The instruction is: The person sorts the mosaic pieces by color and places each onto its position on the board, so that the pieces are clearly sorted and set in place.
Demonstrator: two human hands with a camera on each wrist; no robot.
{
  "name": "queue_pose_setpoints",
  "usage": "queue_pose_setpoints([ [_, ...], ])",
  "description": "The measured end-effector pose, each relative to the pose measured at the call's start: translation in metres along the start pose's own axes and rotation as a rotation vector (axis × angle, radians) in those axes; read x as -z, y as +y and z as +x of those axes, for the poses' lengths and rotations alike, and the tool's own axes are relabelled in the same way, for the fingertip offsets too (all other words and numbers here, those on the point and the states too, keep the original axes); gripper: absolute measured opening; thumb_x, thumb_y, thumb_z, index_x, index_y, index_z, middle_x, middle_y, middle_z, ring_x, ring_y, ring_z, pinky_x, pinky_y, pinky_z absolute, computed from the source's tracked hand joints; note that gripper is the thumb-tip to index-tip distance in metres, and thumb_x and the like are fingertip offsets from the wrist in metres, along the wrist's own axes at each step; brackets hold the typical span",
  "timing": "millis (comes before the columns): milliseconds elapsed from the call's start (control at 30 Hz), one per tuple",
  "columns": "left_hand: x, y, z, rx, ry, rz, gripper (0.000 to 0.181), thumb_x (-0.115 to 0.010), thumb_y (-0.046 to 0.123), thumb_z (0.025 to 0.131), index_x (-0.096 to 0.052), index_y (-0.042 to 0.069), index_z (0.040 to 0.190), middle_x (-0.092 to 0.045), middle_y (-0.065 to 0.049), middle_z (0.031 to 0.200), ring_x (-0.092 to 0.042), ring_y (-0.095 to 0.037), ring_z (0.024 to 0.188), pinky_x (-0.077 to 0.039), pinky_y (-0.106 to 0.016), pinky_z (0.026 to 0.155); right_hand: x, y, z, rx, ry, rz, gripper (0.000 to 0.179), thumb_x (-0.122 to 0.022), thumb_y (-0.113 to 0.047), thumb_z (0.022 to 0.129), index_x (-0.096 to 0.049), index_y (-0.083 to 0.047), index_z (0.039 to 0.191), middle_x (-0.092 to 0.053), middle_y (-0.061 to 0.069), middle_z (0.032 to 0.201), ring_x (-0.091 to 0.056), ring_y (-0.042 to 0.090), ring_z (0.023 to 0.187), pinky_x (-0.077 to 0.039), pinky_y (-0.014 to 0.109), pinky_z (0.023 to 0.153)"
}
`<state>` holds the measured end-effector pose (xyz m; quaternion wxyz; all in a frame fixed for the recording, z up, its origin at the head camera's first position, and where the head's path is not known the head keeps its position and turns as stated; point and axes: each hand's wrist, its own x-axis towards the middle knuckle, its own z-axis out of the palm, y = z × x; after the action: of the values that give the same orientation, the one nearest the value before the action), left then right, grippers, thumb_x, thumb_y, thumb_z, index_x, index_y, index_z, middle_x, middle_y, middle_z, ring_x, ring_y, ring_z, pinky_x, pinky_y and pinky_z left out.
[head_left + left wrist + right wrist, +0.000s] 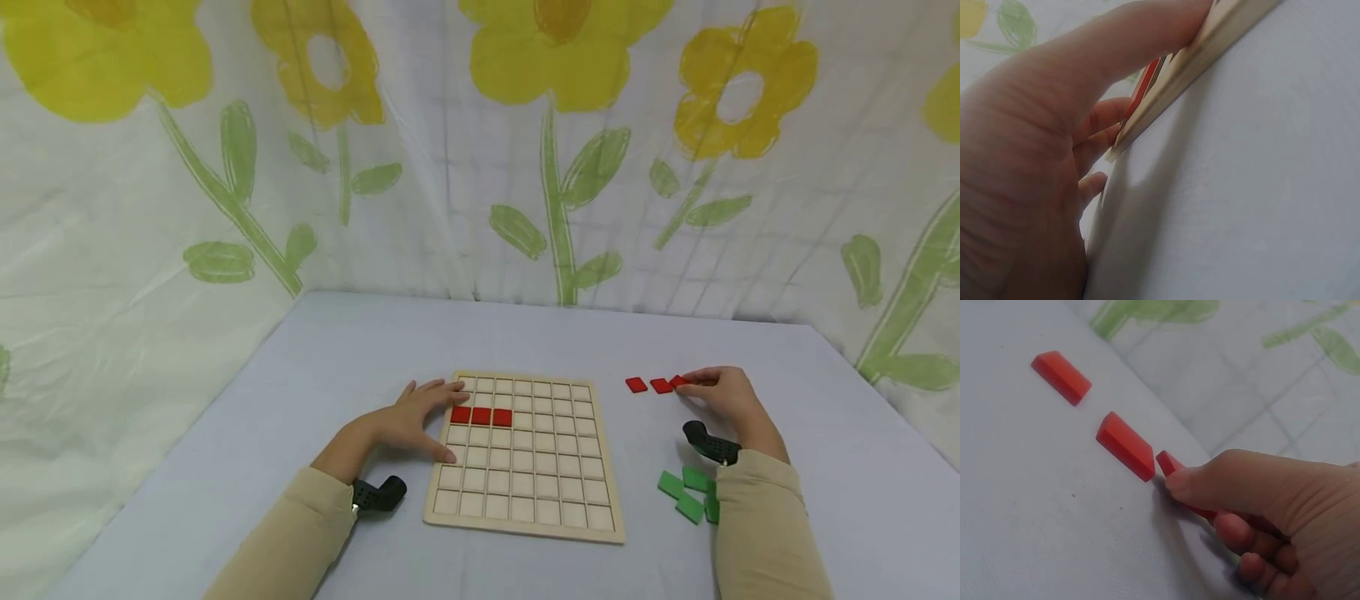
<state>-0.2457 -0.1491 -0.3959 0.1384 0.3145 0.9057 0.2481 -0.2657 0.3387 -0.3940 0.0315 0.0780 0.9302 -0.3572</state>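
Observation:
A pale wooden grid board (525, 527) lies on the table, with three red square tiles (482, 416) side by side in its third row from the back. My left hand (408, 421) rests spread on the board's left edge, thumb and fingertips on the frame. At the back right, my right hand (723, 393) pinches a red tile (1169, 464) between thumb and fingers. That tile is partly hidden by the thumb in the right wrist view. Two more red tiles, a nearer one (1125, 447) and a farther one (1061, 377), lie in a line beside it.
Several green square tiles (690, 507) lie right of the board, partly hidden by the right sleeve (768, 525). A white curtain with painted yellow flowers (450, 208) hangs behind the table (375, 333). Each wrist wears a black camera.

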Motion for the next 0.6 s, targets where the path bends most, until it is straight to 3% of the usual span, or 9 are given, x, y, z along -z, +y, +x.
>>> queue_pose_setpoints([
  [200, 0.0, 0.0, 0.0, -0.006, 0.012, 0.009, 0.089, -0.075, 0.05, 0.069, -0.035, 0.022, 0.144, -0.02, -0.002, 0.156, -0.009, -0.03, 0.145, 0.005, -0.057, 0.114, 0.003, -0.003, -0.002, 0.023, -0.014, 0.018, 0.054, -0.068, -0.034, 0.084, -0.058, 0.006, 0.119, -0.058, 0.025, 0.118, -0.049, 0.028, 0.1, -0.043, 0.032, 0.078],
  [433, -0.004, 0.001, -0.001, 0.009, 0.003, -0.004, 0.089, -0.076, 0.05, 0.068, -0.036, 0.023, 0.144, -0.021, 0.0, 0.156, -0.008, -0.029, 0.145, 0.006, -0.057, 0.115, 0.001, -0.005, -0.003, -0.007, -0.041, 0.043, 0.057, -0.069, -0.038, 0.082, -0.058, 0.003, 0.121, -0.055, 0.023, 0.12, -0.045, 0.03, 0.103, -0.04, 0.033, 0.078],
  [600, -0.003, 0.001, 0.0, 0.005, 0.005, 0.006, 0.089, -0.075, 0.051, 0.069, -0.036, 0.023, 0.144, -0.022, 0.0, 0.156, -0.009, -0.029, 0.145, 0.005, -0.057, 0.114, 0.0, -0.011, -0.001, 0.029, -0.047, 0.048, 0.057, -0.068, -0.038, 0.083, -0.058, 0.003, 0.12, -0.058, 0.02, 0.117, -0.047, 0.028, 0.103, -0.04, 0.029, 0.075],
])
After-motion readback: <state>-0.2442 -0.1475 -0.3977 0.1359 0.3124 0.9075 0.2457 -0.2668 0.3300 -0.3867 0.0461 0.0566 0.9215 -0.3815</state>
